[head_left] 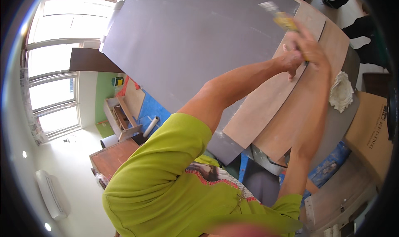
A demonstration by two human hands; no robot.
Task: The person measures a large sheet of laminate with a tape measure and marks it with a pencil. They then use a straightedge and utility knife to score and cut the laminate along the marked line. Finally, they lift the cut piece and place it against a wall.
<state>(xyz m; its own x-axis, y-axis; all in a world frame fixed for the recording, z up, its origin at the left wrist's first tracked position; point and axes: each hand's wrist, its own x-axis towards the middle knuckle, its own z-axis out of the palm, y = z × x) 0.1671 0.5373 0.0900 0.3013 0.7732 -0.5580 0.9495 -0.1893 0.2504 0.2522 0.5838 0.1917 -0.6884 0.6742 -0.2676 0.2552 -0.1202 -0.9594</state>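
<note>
My right hand (309, 50) is closed round a yellow-handled tool (285, 22) with a pale, flat-looking end. Motion blurs the tool, so its exact kind does not show. Just beside it, my left hand (291, 62) rests at the edge of a thin light-brown wooden board (259, 106), fingers spread and partly hidden by the right hand. A second wooden board (297, 108) lies alongside the first, with a dark line between them. Both boards lie on a large grey sheet (187, 37). A crumpled off-white cloth (341, 91) sits right of my right forearm.
A cardboard box (368, 133) stands at the right. Another person's dark-clothed legs (365, 41) show at the upper right. Blue floor covering (153, 108), a wooden drawer-like frame (120, 116) and a reddish-brown cabinet (114, 156) are at the left, below windows (54, 62).
</note>
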